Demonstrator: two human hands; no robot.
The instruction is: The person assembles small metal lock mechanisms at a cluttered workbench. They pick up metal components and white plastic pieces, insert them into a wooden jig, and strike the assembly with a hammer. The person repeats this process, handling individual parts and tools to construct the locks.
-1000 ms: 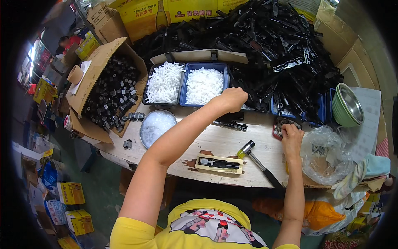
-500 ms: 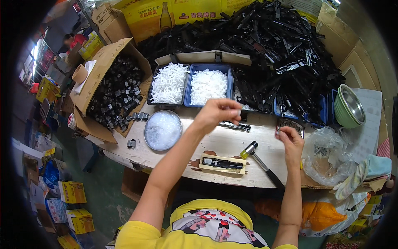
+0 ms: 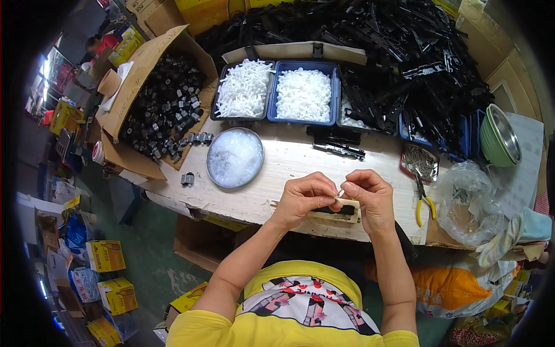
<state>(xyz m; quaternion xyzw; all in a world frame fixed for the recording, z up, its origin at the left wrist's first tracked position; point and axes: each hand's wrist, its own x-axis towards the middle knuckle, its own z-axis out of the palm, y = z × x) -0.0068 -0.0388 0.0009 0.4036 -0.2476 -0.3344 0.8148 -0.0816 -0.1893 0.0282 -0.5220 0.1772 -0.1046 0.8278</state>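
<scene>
Over the front of the bench, my left hand [image 3: 308, 198] pinches a small white plastic piece [image 3: 340, 194] between thumb and fingers. My right hand [image 3: 370, 196] meets it there, its fingertips closed together against that piece; whatever else they hold is too small to make out. Just beneath both hands lies a wooden block [image 3: 354, 218] with a black part [image 3: 338, 215] set in it, partly covered by the hands. Beyond them, black metal assemblies [image 3: 341, 149] rest on the bench.
Blue bins of white sticks [image 3: 244, 89] and white caps [image 3: 303, 95] stand behind a round dish [image 3: 234, 157]. Black parts [image 3: 370, 46] are heaped at the back. A carton of metal pieces [image 3: 162, 104] is left; a tray of pins [image 3: 421, 163], yellow-handled pliers [image 3: 426, 209] and plastic bag [image 3: 468, 202] are right.
My left hand has come back from near the bins, and my right hand has left the pin tray; they now meet above the wooden block. The hammer is out of sight. The view has shifted slightly.
</scene>
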